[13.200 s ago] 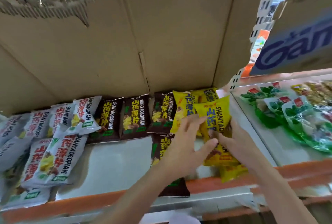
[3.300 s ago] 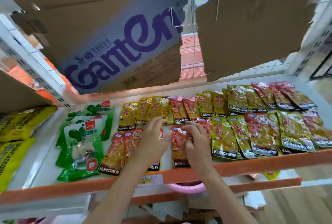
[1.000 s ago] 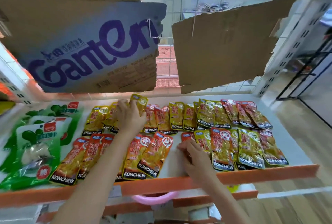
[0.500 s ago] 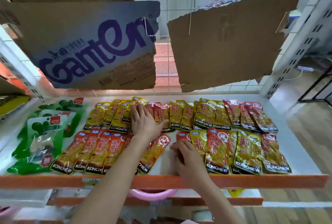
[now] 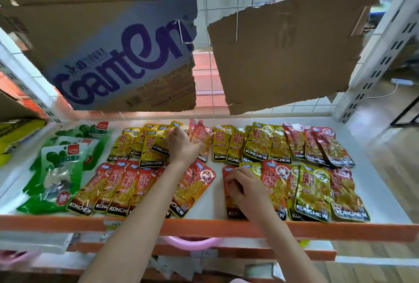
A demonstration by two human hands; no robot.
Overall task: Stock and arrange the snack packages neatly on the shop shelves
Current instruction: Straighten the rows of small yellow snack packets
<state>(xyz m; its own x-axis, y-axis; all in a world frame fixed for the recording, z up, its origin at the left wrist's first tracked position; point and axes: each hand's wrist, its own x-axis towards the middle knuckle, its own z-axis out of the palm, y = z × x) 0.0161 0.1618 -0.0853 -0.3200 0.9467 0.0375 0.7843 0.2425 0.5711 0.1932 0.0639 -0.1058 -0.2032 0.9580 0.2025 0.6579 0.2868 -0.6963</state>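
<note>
Several red and yellow KONCHEW snack packets lie in two rows on the white shelf [image 5: 215, 205]. My left hand [image 5: 181, 144] reaches to the back row and rests on the yellow packets [image 5: 147, 146], with tilted red packets [image 5: 200, 137] just right of its thumb. Whether it holds one I cannot tell for sure; the fingers look laid on top. My right hand [image 5: 244, 189] is at the front row, fingers curled on the left edge of a red packet [image 5: 229, 201]. More packets [image 5: 313, 189] fill the shelf's right half.
Green snack bags [image 5: 61, 169] lie at the shelf's left, yellow bags [image 5: 13, 133] beyond them. An orange front rail [image 5: 204, 226] edges the shelf. A Ganten cardboard sheet [image 5: 122, 55] and a torn brown one [image 5: 283, 55] hang behind. A pink basin [image 5: 192, 240] sits below.
My left hand has set a yellow packet down in the back row and shifted slightly left onto the yellow stack. My right hand stays on the front red packet.
</note>
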